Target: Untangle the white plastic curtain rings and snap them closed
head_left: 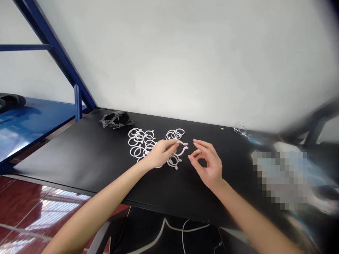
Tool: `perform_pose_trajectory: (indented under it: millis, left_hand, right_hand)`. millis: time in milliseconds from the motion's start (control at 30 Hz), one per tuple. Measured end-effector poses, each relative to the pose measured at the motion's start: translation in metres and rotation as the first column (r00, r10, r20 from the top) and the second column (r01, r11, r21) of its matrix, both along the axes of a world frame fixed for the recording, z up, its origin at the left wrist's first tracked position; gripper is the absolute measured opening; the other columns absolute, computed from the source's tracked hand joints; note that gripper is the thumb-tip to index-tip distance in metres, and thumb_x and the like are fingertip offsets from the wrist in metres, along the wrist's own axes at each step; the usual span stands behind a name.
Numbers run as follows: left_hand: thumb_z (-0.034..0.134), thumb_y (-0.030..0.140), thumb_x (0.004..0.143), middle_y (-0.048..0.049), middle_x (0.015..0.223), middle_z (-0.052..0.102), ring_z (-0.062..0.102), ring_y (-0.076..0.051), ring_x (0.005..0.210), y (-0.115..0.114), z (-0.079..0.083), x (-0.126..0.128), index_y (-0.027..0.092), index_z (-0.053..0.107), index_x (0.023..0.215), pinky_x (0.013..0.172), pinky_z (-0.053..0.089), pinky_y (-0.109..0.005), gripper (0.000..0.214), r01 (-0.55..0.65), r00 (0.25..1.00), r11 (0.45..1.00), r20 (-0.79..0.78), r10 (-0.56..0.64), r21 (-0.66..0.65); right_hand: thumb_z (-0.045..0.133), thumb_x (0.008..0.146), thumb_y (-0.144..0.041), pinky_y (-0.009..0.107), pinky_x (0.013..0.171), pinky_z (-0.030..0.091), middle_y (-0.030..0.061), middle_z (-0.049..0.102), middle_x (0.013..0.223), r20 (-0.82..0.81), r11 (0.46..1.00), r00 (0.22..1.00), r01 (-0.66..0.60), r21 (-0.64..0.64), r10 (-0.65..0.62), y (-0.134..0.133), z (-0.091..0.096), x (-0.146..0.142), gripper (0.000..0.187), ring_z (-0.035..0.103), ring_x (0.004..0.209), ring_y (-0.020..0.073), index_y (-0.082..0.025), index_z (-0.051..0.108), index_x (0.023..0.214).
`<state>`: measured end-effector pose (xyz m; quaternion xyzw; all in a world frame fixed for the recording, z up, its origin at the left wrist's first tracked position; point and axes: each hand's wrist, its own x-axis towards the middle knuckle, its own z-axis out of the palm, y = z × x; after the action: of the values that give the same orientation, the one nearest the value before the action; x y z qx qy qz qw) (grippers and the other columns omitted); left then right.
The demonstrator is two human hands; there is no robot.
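Observation:
My left hand (161,152) pinches one white plastic ring (182,148) by its top, just above the black table (79,158). My right hand (208,162) hovers a little to the right of that ring, fingers spread and slightly curled, with nothing in it. A pile of several white rings (140,141) lies behind my left hand. A smaller cluster of rings (175,134) lies further back, and a few more rings (174,161) rest under the held one.
A crumpled dark plastic bag (116,119) lies at the table's back left. A clear ring-shaped object (240,129) sits at the back right. A blurred-out patch covers the right side. Blue metal shelving (76,102) stands left; white cables (182,231) hang below the table edge.

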<state>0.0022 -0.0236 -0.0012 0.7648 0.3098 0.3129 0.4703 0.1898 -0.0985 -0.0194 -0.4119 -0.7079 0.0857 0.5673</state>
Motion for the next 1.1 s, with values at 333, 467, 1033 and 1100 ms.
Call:
perform_pose_trajectory:
  millis: [333,467,1033,1100]
  left_hand:
    - [0.038,0.039,0.099,-0.0034,0.084,0.066,0.057,-0.014,0.069,-0.016,0.004,0.004,0.016,0.059,0.122,0.065,0.047,-0.025,0.038,0.022,0.996,0.972,-0.089,-0.001,0.234]
    - [0.037,0.038,0.099,-0.0034,0.077,0.06,0.052,-0.012,0.064,-0.024,0.0,0.009,0.014,0.06,0.1,0.061,0.043,-0.025,0.033,-0.018,1.0,0.916,0.006,0.017,0.4]
    - [0.009,0.035,0.101,-0.0022,0.057,0.051,0.043,-0.011,0.048,-0.025,-0.011,0.009,0.018,0.048,0.064,0.049,0.035,-0.024,0.056,0.021,0.999,0.792,-0.046,0.009,0.611]
    - [0.009,0.035,0.101,-0.0021,0.057,0.051,0.043,-0.011,0.048,-0.025,-0.011,0.01,0.018,0.047,0.064,0.049,0.035,-0.024,0.056,0.03,0.998,0.806,-0.059,0.007,0.591]
  right_hand:
    - [0.059,0.09,-0.018,0.029,0.059,0.057,0.004,0.067,0.087,-0.081,0.979,0.996,-0.064,-0.193,0.049,-0.003,-0.002,-0.01,0.009,0.065,0.071,0.0158,-0.021,0.067,0.092]
    - [0.059,0.088,-0.012,0.03,0.06,0.057,0.0044,0.07,0.085,-0.066,0.995,0.996,-0.071,-0.065,0.067,-0.008,0.001,-0.018,0.013,0.066,0.069,0.0161,-0.022,0.067,0.09]
    - [0.06,0.087,-0.01,0.031,0.059,0.059,0.0053,0.071,0.082,-0.066,0.995,0.993,-0.097,-0.009,0.096,-0.015,0.002,-0.024,0.015,0.068,0.069,0.018,-0.022,0.067,0.091]
    - [0.059,0.088,-0.012,0.031,0.058,0.059,0.0054,0.07,0.08,-0.065,0.996,0.994,-0.089,-0.028,0.088,-0.015,0.002,-0.024,0.013,0.068,0.068,0.0179,-0.022,0.066,0.089]
